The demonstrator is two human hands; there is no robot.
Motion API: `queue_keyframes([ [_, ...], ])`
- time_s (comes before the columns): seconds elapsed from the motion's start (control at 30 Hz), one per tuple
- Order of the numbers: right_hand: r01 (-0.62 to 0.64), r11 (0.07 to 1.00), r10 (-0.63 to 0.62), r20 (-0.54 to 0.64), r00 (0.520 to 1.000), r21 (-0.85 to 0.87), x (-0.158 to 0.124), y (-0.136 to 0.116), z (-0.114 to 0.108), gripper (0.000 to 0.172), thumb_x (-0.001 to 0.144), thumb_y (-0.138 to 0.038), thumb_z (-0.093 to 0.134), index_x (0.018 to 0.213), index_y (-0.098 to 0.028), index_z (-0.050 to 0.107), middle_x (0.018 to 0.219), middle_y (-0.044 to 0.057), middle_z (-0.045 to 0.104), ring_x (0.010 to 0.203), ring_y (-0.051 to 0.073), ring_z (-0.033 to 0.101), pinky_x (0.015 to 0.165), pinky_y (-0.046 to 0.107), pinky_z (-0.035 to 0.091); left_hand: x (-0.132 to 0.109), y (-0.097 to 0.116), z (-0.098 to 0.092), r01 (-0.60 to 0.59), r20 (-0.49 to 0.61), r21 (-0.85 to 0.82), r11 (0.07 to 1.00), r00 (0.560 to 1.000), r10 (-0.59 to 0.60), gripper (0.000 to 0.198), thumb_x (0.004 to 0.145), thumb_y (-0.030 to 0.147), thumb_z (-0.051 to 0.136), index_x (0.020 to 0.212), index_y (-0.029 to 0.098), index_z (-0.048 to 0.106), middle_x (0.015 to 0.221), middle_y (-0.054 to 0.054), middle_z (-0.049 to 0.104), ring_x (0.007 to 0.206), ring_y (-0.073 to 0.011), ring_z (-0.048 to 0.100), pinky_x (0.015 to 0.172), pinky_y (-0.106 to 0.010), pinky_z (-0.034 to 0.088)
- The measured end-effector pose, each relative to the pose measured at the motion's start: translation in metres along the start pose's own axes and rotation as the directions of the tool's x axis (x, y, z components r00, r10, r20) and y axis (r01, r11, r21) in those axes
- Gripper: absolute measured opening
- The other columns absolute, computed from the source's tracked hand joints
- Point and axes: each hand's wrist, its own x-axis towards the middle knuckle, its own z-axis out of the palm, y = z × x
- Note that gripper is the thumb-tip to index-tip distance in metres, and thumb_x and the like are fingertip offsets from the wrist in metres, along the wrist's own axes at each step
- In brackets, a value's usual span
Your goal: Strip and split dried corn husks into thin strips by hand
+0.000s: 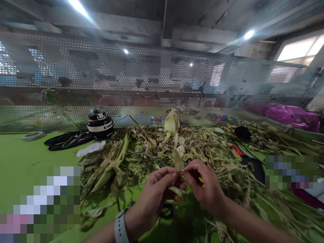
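Observation:
In the middle of the head view, my left hand (160,190) pinches the base of a small, dry, tan husk leaf (178,160) that stands upright. My right hand (205,185) meets it from the other side, thumb and forefinger closed at the same base. Something with a yellow part (201,180) shows under my right fingers; its kind is mostly hidden. Beyond my hands lies a wide heap of dried husks and leaves (149,148). A pale yellow husk piece (172,123) stands up at the back of the heap. Below my hands is a black ring-shaped object (167,211).
A perforated metal screen (141,74) runs behind the green tabletop (22,162). At the left are a black and white jug (100,124), a tape roll (33,135) and white tissue (91,148). A magenta plastic bag (292,117) lies at the right, near a red-and-black tool (238,149).

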Motion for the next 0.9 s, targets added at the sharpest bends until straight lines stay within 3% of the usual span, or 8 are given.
queue_keyframes([
  [0.17, -0.153, 0.983, 0.151, 0.031, 0.988, 0.098, -0.002, -0.003, 0.001, 0.004, 0.084, -0.023, 0.052, 0.086, -0.020, 0.050, 0.072, -0.001, 0.056, 0.058, 0.010, 0.053, 0.052, 0.020, 0.044, -0.002, -0.002, 0.001, -0.082, 0.019, 0.148, 0.986, 0.997, 0.080, 0.010, 0.072, 0.024, 0.067, 0.072, 0.015, 0.063, 0.069, -0.001, 0.060, 0.064, -0.0117, 0.056, 0.048, -0.018, 0.048],
  [0.27, -0.187, 0.966, 0.187, 0.014, 0.982, 0.181, -0.003, -0.002, 0.004, 0.014, 0.084, -0.023, 0.053, 0.096, -0.021, 0.047, 0.075, 0.000, 0.057, 0.061, 0.011, 0.055, 0.054, 0.021, 0.047, 0.000, -0.002, 0.000, -0.106, 0.040, 0.188, 0.976, 0.994, 0.100, 0.013, 0.071, 0.026, 0.069, 0.070, 0.014, 0.064, 0.068, -0.001, 0.060, 0.062, -0.0116, 0.056, 0.047, -0.019, 0.047],
  [0.37, -0.169, 0.961, 0.174, -0.004, 0.985, 0.218, -0.005, 0.000, 0.005, 0.026, 0.084, -0.020, 0.051, 0.109, -0.021, 0.043, 0.083, 0.003, 0.057, 0.070, 0.013, 0.058, 0.061, 0.023, 0.050, 0.001, -0.001, 0.001, -0.098, 0.023, 0.176, 0.980, 0.995, 0.095, 0.015, 0.068, 0.027, 0.071, 0.069, 0.014, 0.064, 0.065, -0.001, 0.060, 0.060, -0.0108, 0.056, 0.048, -0.018, 0.047],
  [0.57, -0.163, 0.964, 0.167, 0.000, 0.986, 0.209, -0.005, 0.001, 0.003, 0.026, 0.085, -0.019, 0.048, 0.111, -0.022, 0.045, 0.083, 0.002, 0.056, 0.070, 0.013, 0.057, 0.062, 0.023, 0.049, 0.004, -0.001, -0.001, 0.003, -0.005, 0.063, 0.998, 1.000, -0.002, 0.013, 0.064, 0.021, 0.074, 0.071, 0.013, 0.066, 0.066, -0.001, 0.061, 0.058, -0.0089, 0.057, 0.047, -0.015, 0.045],
  [0.73, -0.055, 0.988, 0.053, 0.018, 0.998, 0.144, 0.002, 0.003, -0.003, 0.013, 0.084, -0.019, 0.052, 0.097, -0.021, 0.054, 0.079, 0.001, 0.053, 0.066, 0.011, 0.052, 0.058, 0.022, 0.045, 0.009, -0.002, -0.006, 0.062, -0.034, -0.114, 0.991, 0.997, -0.066, 0.009, 0.066, 0.014, 0.072, 0.069, 0.013, 0.064, 0.062, 0.001, 0.059, 0.054, -0.0056, 0.054, 0.043, -0.011, 0.040],
  [0.9, 0.114, 0.988, -0.119, 0.042, 0.992, 0.105, 0.007, 0.008, -0.004, 0.010, 0.084, -0.015, 0.055, 0.092, -0.021, 0.057, 0.081, 0.002, 0.057, 0.076, 0.014, 0.054, 0.066, 0.024, 0.045, 0.008, 0.001, -0.005, 0.086, 0.014, -0.214, 0.973, 0.996, -0.085, 0.007, 0.067, 0.012, 0.069, 0.070, 0.012, 0.063, 0.064, 0.002, 0.059, 0.054, -0.0037, 0.053, 0.044, -0.009, 0.040],
])
